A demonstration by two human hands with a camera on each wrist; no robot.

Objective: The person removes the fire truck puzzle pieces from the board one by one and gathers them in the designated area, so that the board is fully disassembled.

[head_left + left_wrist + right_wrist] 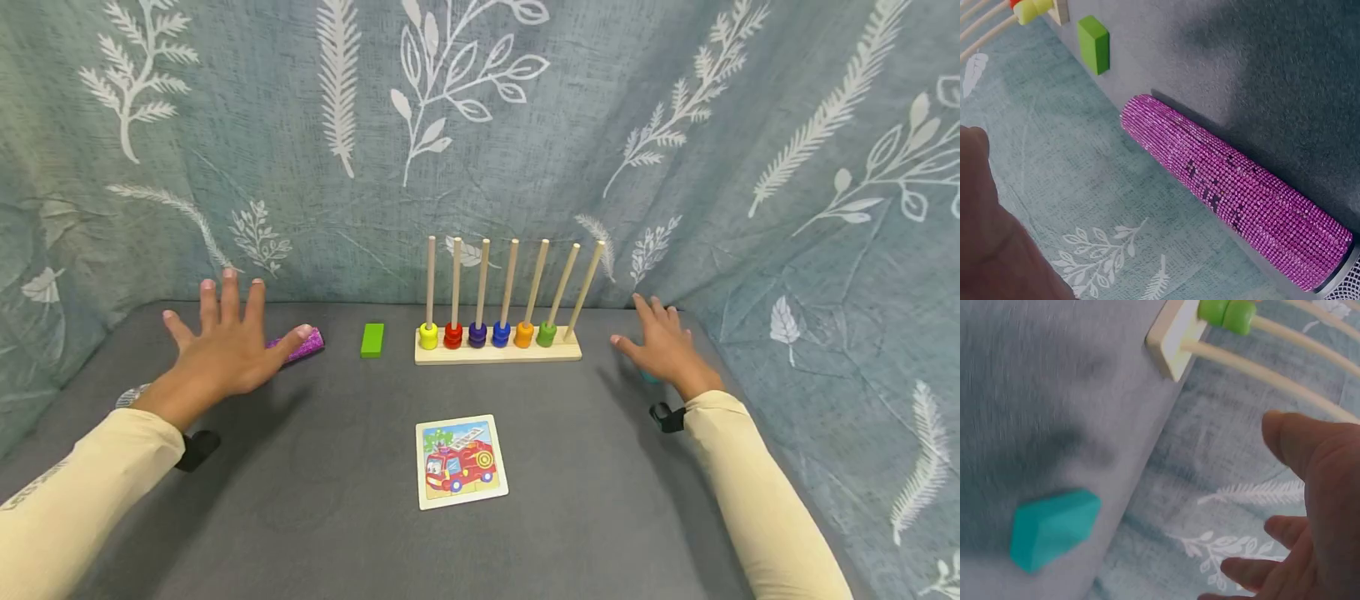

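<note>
My left hand [222, 350] is spread wide, fingers straight, above the back left of the table, holding nothing. Beneath it lies a long tube covered in pink sparkling studs [1235, 194], mostly hidden by the hand in the head view, with a mesh end [1347, 281]. Over the back right, my right hand [663, 342] is also spread and holds nothing. A teal faceted block [1054, 528] sits below that hand. Between the hands stands a wooden peg rack [498, 356] with coloured beads stacked low on all but the rightmost peg.
A green rectangular block [372, 340] lies left of the rack. Nearer the front is a square picture puzzle [462, 462] of a red fire truck. Leaf-patterned cloth [300, 167] hangs behind the grey table [337, 500] and along its sides.
</note>
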